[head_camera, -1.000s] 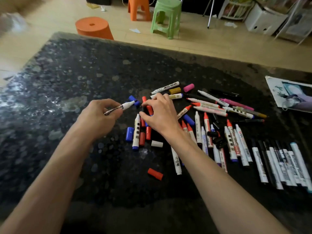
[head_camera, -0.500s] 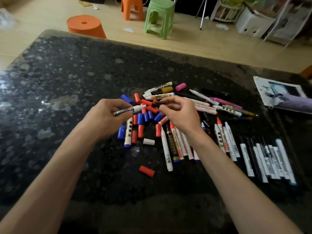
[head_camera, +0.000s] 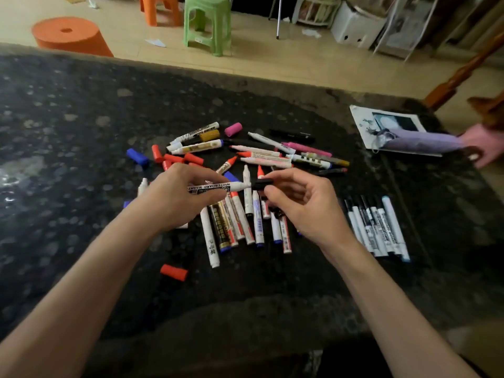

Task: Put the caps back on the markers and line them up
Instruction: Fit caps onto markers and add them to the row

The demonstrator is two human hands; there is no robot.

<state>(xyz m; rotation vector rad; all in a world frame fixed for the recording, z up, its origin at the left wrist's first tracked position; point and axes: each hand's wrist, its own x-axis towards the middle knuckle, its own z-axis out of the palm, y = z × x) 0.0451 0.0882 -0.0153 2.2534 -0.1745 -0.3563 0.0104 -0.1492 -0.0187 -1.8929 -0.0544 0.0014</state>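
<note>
A: Left hand [head_camera: 174, 197]?
B: Curled round a white marker [head_camera: 215, 187], held level, tip pointing right.
A: Right hand [head_camera: 302, 205]?
B: Pinching a black cap [head_camera: 262, 184] right at that tip. Both are above the loose pile [head_camera: 257, 222]. The lined-up row [head_camera: 381, 227] is on the table [head_camera: 81, 132], to the right.

Several loose markers [head_camera: 209, 241] partly beneath the left hand [head_camera: 174, 199] and right hand [head_camera: 302, 207]; print on lined-up markers [head_camera: 379, 227] unreadable.
</note>
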